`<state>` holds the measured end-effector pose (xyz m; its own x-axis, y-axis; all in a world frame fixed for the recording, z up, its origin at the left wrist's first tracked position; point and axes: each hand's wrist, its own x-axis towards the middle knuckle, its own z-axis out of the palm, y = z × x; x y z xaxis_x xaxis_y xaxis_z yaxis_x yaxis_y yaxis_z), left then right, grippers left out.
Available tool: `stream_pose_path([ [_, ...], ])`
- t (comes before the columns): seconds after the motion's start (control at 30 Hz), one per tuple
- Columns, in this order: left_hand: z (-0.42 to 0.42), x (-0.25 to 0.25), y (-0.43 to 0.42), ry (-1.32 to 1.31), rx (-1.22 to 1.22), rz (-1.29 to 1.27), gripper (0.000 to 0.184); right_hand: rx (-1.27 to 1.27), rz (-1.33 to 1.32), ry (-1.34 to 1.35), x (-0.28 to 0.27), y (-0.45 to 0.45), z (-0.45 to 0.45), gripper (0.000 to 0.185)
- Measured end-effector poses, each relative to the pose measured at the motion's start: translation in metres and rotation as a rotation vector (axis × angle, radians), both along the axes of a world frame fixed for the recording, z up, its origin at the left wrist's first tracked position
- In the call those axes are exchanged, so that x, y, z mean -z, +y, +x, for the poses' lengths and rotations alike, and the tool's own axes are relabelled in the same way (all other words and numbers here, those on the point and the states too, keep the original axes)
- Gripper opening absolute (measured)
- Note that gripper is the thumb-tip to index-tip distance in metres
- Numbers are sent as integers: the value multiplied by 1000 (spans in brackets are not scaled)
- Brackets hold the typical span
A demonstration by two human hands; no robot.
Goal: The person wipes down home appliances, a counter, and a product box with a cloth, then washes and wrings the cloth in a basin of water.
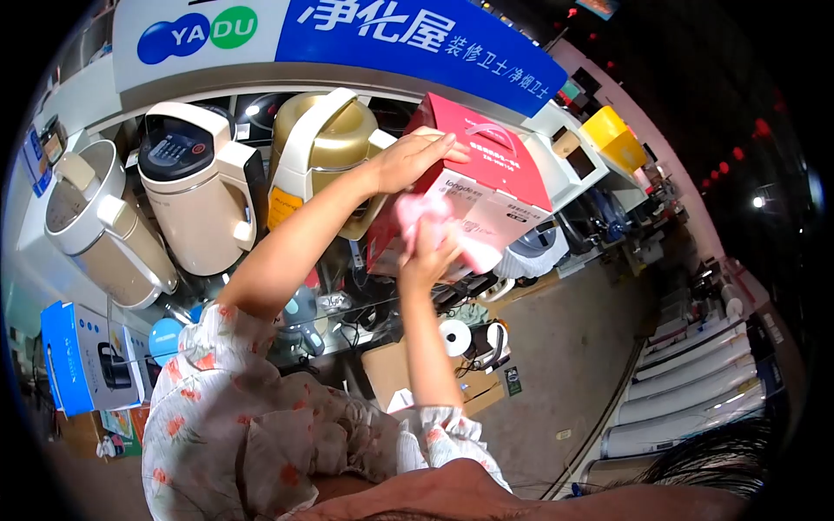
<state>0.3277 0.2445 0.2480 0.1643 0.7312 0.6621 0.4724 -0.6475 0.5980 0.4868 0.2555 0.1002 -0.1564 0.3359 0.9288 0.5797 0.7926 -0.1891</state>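
A red and pink box (486,139) with a printed front stands tilted in the middle of the view. Over its upper left edge my left hand (413,161) grips it, fingers together and bent onto the top. Lower down, my right hand (426,252) is closed on a pink cloth (426,213), which lies against the printed side of the box. The cloth is partly blurred, and one end hangs toward the lower right. Just left of the box is a gold and white appliance (326,130), partly behind my left forearm.
Beige jug-shaped appliances (195,195) line the shelf at left, beside a blue box (82,356). A blue and white sign (391,43) runs above. Below are an open cardboard box (387,373) and cables. A yellow container (612,139) and long white units (686,391) are at right.
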Motion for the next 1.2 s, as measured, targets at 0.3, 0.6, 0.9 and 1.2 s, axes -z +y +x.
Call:
stream_pose_path([
  [0.3, 9, 2, -5, -44, -74, 104, 53, 120, -515, -165, 74, 6, 92, 38],
  [0.6, 23, 8, 0, 1, -191, 187, 25, -672, -908, 1057, -20, 87, 135, 41],
  [0.9, 13, 1, 0, -109, -173, 181, 19, -688, -1038, 955, 30, 83, 138, 46],
  [1.2, 54, -57, 24, 303, -588, -7, 46, -477, -783, 596, -10, -2, 152, 37],
])
